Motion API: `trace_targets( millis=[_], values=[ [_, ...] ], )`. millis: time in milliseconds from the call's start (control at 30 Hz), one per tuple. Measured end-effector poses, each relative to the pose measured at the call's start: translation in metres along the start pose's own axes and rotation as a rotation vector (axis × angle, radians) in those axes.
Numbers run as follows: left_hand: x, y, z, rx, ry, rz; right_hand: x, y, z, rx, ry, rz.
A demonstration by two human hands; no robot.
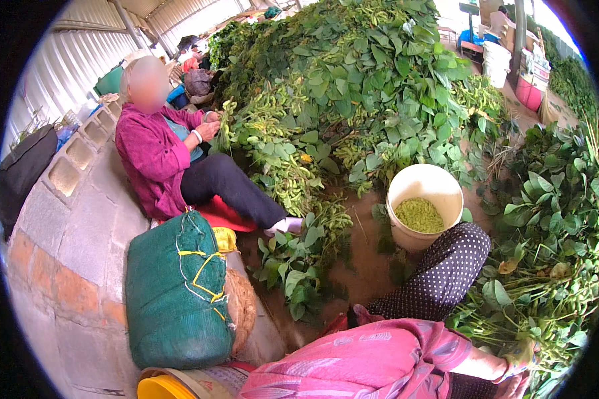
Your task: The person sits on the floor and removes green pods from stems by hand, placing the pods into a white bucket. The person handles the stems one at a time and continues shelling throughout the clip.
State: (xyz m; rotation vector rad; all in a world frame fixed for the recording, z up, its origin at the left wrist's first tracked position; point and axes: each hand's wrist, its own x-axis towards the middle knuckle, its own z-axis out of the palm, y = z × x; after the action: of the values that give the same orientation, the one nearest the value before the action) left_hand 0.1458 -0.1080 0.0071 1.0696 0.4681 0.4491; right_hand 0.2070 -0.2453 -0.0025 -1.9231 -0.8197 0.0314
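At the lower right rim, my left hand (521,358) wears a patterned glove and lies against soybean plants (539,304) with long pale stems. Whether its fingers grip a stem is hidden. Just below it, my right hand (513,387) shows only in part, close to the left one, and its fingers cannot be made out. My pink sleeve and polka-dot trouser knee (444,274) fill the lower right. Beyond the knee stands a white plastic bucket (397,214) with shelled green beans (419,214) in its bottom.
A large heap of leafy soybean plants (349,75) rises ahead. At left a seated co-worker (154,144) holds a pod cluster (224,124). Nearer are a stuffed green mesh sack (179,294), a yellow-lined bucket (164,386) and a low block wall (85,214). Further buckets (496,62) stand at back right.
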Motion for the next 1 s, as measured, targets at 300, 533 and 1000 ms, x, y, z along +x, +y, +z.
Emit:
trace_targets(
  millis=[300,533,1000],
  values=[
    [0.003,-0.002,0.01,-0.054,-0.025,0.002,-0.01,0.024,-0.001,0.296,-0.078,0.217],
    [0.002,-0.003,0.01,-0.081,-0.032,0.002,-0.013,0.015,0.007,0.249,-0.045,0.092],
    [-0.001,0.005,0.014,-0.189,-0.078,-0.001,-0.005,0.036,-0.003,0.542,-0.018,0.429]
  ],
)
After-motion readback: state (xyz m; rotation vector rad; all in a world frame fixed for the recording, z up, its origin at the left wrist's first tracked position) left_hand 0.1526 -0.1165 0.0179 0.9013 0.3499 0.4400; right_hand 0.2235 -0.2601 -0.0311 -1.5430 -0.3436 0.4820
